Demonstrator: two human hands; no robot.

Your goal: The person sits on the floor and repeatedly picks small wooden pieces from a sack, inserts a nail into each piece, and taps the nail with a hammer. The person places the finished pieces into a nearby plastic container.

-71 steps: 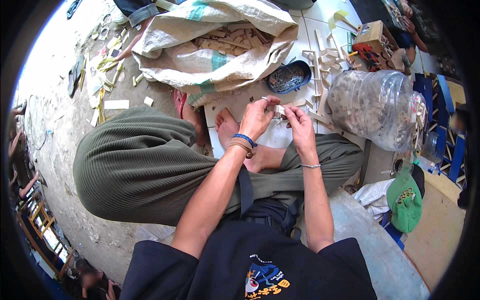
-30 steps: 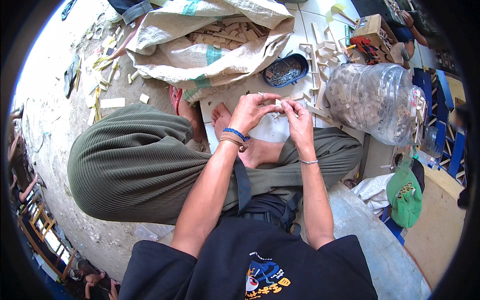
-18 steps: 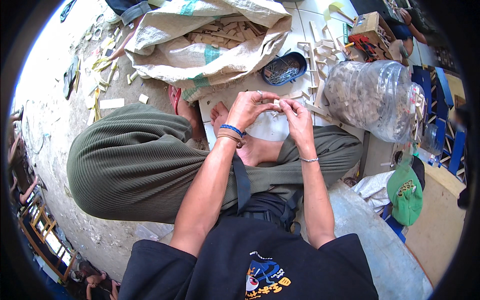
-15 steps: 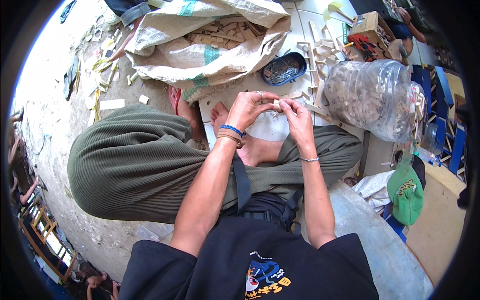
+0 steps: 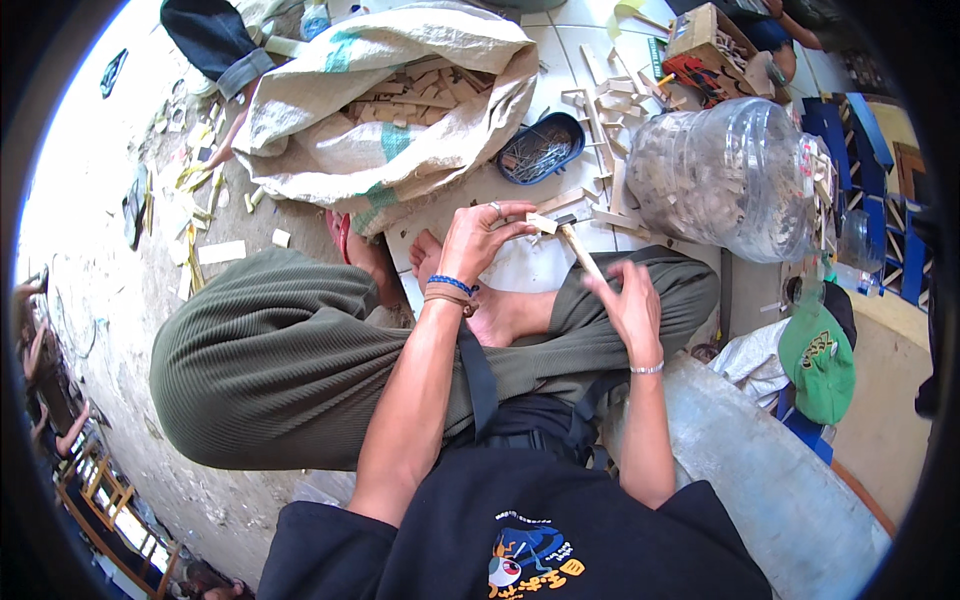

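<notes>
Item: small wooden block (image 5: pixel 541 222), pale and short, pinched between thumb and fingertips of the left hand (image 5: pixel 478 240) above the crossed legs. The left fingers (image 5: pixel 507 212) are closed on it, only its right end showing.

Item: thin wooden stick (image 5: pixel 580 250), pale, slanting down from the block toward the right hand (image 5: pixel 628 308). The right fingers are loosely curled around its lower end; a firm grip cannot be told, as the hand is blurred.

Handling, judged: both pieces are taken to be light, stiff and dry, not slippery. The stick is likely to snap if bent, so it is best held near the joint with the block rather than at the far tip. The block is best pinched across its flat faces.

Surroundings: a white board (image 5: pixel 520 270) is laid on the floor under the hands. A woven sack (image 5: pixel 330 120) of wood offcuts is seen beyond it. A dark blue tray (image 5: pixel 540 150) of thin metal pieces, perhaps nails, is set just beside the sack. A large clear plastic jug (image 5: pixel 730 180), on its side, is filled with small wood pieces. A green cap (image 5: pixel 818 360) lies to the right.
</notes>
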